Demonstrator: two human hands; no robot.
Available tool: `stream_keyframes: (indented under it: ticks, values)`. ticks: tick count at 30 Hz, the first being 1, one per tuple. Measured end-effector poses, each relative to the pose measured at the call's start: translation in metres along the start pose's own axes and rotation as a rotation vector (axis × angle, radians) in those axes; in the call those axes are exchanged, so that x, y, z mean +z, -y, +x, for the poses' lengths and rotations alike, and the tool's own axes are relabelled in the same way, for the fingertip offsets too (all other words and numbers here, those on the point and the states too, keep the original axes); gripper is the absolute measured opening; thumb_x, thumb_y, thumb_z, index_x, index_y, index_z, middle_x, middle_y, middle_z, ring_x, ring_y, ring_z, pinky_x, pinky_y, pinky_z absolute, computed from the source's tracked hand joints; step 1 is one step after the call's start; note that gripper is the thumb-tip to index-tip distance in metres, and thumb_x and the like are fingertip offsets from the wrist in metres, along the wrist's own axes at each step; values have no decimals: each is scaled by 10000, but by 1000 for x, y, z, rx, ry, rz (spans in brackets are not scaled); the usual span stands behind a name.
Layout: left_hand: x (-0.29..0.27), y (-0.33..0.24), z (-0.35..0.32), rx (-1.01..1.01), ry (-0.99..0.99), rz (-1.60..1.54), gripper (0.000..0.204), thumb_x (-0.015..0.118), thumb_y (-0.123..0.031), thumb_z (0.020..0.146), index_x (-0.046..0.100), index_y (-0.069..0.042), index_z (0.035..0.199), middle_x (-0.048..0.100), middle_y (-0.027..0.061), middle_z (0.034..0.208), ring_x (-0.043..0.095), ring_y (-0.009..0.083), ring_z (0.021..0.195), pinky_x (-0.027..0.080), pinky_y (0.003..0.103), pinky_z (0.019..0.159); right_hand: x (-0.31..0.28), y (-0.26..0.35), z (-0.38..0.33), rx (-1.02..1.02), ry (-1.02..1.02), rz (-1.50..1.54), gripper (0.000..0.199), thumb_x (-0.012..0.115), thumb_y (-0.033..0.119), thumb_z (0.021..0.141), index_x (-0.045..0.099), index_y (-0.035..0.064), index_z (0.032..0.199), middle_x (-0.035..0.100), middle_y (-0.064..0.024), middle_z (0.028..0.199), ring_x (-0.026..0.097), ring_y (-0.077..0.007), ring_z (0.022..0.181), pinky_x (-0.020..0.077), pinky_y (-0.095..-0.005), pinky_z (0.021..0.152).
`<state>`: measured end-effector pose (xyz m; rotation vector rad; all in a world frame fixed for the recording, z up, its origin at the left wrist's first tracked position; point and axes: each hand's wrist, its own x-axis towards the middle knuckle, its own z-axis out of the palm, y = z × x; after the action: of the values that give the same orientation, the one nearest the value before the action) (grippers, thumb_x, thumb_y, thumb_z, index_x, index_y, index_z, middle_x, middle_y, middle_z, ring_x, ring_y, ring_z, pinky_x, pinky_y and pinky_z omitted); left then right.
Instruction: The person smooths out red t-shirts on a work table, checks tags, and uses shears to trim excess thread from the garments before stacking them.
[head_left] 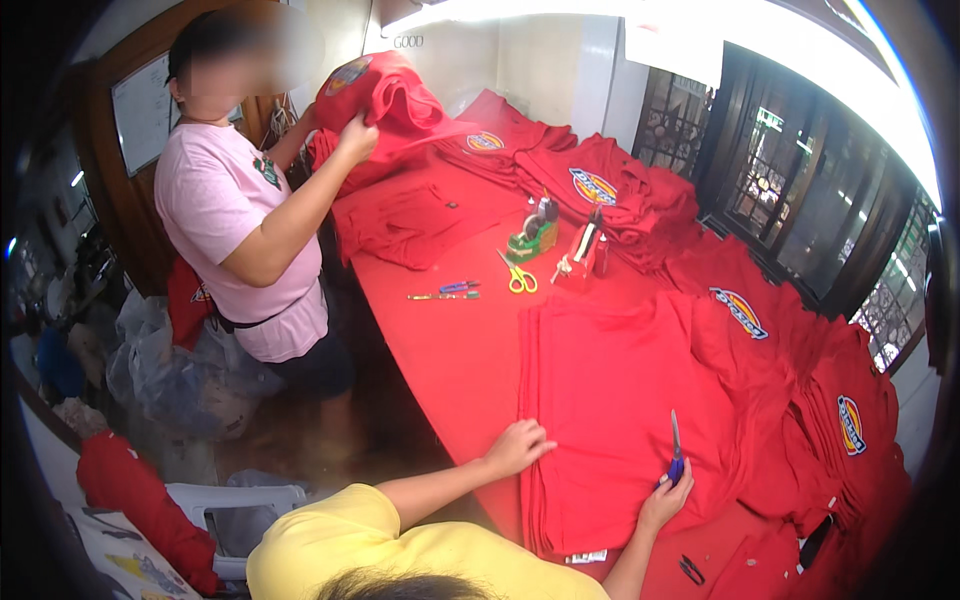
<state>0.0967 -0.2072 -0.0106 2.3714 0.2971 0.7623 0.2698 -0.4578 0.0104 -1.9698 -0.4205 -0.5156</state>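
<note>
A neat stack of red garments (620, 390) lies in front of me on the red-topped table (420, 340). At its left edge rests my left hand (520, 447), fingertips touching the cloth and fingers slightly apart. Over the right part of the stack, my right hand (668, 498) is closed round the blue handles of a pair of scissors (676, 450). The blades point away from me, up off my fist. Small black thread snips (691, 570) lie near my right forearm.
Yellow-handled scissors (520, 278), a green tape dispenser (533, 238) and pens (445, 295) lie farther up the table. Piles of red shirts (800, 350) line the right and far sides. At the far left a co-worker (240, 210) in pink lifts red garments (385, 105). A white chair (235, 495) stands left.
</note>
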Motion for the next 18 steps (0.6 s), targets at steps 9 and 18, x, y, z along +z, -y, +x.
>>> stream_keyframes:
  ticks: [9,18]
  values:
    - [-4,-89,-12,-1029,-3,-1510,167,621,-147,888,550,-73,1019,635,56,1014,609,194,927,496,372,834,-24,14,-34,128,19,633,432,419,-35,922,322,-29,1344,557,-164,1095,597,-240,1016,473,-346,913]
    - [-9,-37,82,-645,38,-1531,364,577,-272,914,509,-58,1201,592,93,1182,582,241,1067,478,407,922,-107,66,-110,377,427,784,506,443,-78,872,315,-30,1359,530,-162,1140,607,-262,1042,504,-325,870]
